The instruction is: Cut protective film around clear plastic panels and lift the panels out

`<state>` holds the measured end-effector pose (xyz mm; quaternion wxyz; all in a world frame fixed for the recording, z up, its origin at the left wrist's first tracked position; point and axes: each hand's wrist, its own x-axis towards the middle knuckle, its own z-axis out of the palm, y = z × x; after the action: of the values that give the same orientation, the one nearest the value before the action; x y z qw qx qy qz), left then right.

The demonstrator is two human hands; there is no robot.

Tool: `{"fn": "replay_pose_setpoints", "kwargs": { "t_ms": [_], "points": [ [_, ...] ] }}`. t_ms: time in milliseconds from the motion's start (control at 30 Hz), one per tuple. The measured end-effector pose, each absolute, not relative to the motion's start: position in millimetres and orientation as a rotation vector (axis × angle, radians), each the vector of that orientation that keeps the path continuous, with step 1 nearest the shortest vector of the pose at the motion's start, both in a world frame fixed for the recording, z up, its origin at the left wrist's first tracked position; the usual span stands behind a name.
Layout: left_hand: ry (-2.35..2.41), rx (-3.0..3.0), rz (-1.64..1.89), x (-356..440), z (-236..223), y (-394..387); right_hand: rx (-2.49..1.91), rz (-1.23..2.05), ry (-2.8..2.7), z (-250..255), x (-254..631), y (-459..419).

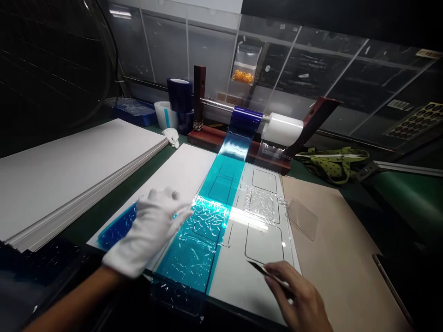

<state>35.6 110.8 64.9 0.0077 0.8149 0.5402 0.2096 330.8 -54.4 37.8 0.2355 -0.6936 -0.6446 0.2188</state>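
Note:
My left hand (145, 228), in a white glove, is at the left edge of a strip of blue film (188, 265). Its thumb and forefinger reach to the film edge with their tips close together; blur hides whether they grip it. The strip runs down from a dark blue roll (247, 113) over a white sheet (238, 281) marked with black rounded outlines. My bare right hand (301, 295) is closed around a craft knife (258, 267), its blade pointing left, above the sheet. A wrinkled clear film piece (263, 205) lies within one outline, and a clear plate (302, 217) lies just right of it.
A wooden roll stand (313, 122) carries the blue roll and a white roll (284, 129). Stacked white sheets (86, 161) lie left. Spare rolls (180, 94) stand behind. Brown board (332, 230), a green pouch (334, 161) and a dark flat device (392, 286) are right.

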Motion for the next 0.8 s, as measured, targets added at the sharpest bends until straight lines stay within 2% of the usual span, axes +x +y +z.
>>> {"fn": "replay_pose_setpoints", "kwargs": {
  "t_ms": [167,333,500,667,800],
  "points": [
    [1.869,2.545,0.641,25,18,39,-1.841,0.221,-2.062,33,256,-3],
    [1.898,2.437,0.725,22,-17,11,-1.829,0.158,-2.339,29,199,45],
    [1.878,2.345,0.727,16,-21,3,-1.797,0.085,-2.489,25,179,64],
    [1.970,2.177,0.717,4,-8,-9,-1.832,0.085,-2.505,27,198,55],
    [1.948,1.518,0.313,-14,0,-21,-1.943,0.074,-2.475,33,236,32]
  ]
}}
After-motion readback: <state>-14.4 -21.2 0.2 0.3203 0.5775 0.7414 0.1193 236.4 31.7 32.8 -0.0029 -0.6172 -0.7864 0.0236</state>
